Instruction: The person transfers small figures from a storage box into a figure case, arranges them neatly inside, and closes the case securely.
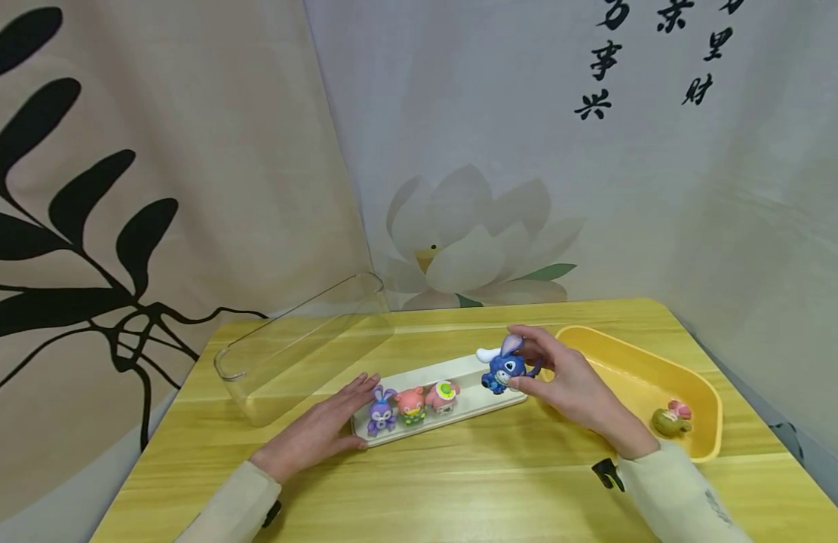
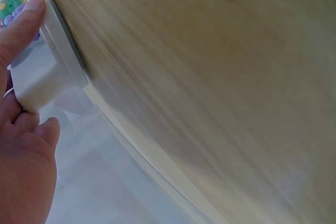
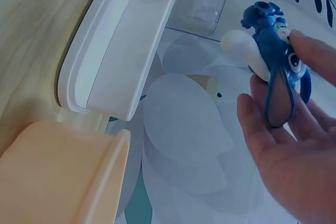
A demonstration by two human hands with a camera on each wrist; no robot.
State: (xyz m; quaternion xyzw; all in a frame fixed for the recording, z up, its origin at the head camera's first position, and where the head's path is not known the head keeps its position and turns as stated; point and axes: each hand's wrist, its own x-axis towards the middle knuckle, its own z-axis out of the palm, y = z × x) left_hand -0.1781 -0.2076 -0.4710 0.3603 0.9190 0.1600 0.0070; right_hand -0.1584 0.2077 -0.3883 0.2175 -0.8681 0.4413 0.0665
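My right hand (image 1: 575, 388) pinches a blue long-eared figurine (image 1: 505, 369) between thumb and fingers, held above the right part of a long white display base (image 1: 473, 406). In the right wrist view the figurine (image 3: 278, 61) has a large white tuft and hangs apart from the base (image 3: 118, 51). At the base's left end, my left hand (image 1: 317, 437) grips it, thumb at the front and fingers behind. Standing in a row on its left half are a purple rabbit figurine (image 1: 382, 413), a pink figurine (image 1: 411, 406) and another pink figurine with a yellow-green top (image 1: 443, 395).
A clear plastic cover (image 1: 310, 339) stands behind and left of the base. To the right is a yellow tray (image 1: 713, 422) with an olive-green and pink figurine (image 1: 670, 422) inside. Printed curtains hang behind the wooden table (image 1: 419, 498).
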